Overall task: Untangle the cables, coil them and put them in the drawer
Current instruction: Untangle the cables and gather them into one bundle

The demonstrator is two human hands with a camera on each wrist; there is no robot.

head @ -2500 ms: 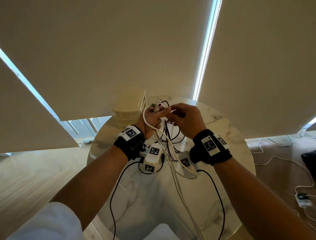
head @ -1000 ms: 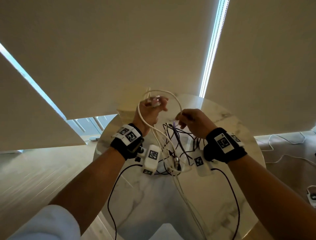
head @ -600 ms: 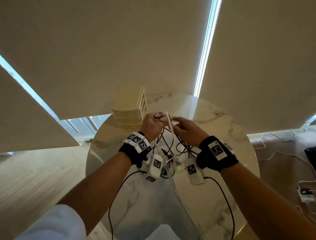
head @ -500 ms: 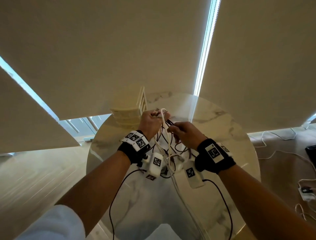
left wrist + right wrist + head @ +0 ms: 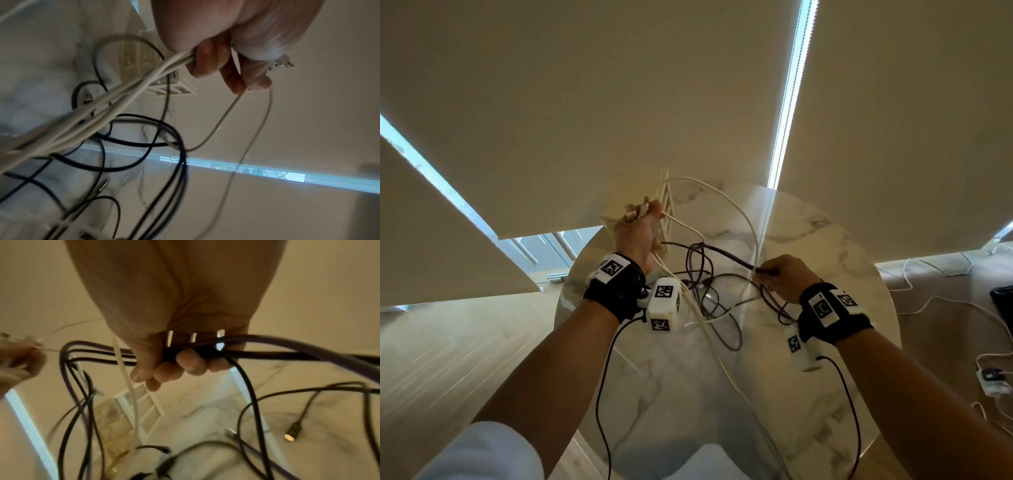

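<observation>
My left hand is raised over the back of the round marble table and grips a bunch of white cables, their plugs sticking out above the fist. A long white loop arcs from it to the right. My right hand grips several dark and purple cables pulled away from the white ones. Between the hands a dark tangle hangs down to the tabletop. The cream drawer unit stands behind my left hand, mostly hidden by it.
White cables and a power strip lie on the floor to the right. A loose dark plug rests on the marble. Closed roller blinds fill the background behind the table.
My hands, close together half a second ago, have moved apart: the left has risen toward the drawer unit with the white cables, the right has pulled the dark cables out to the right.
</observation>
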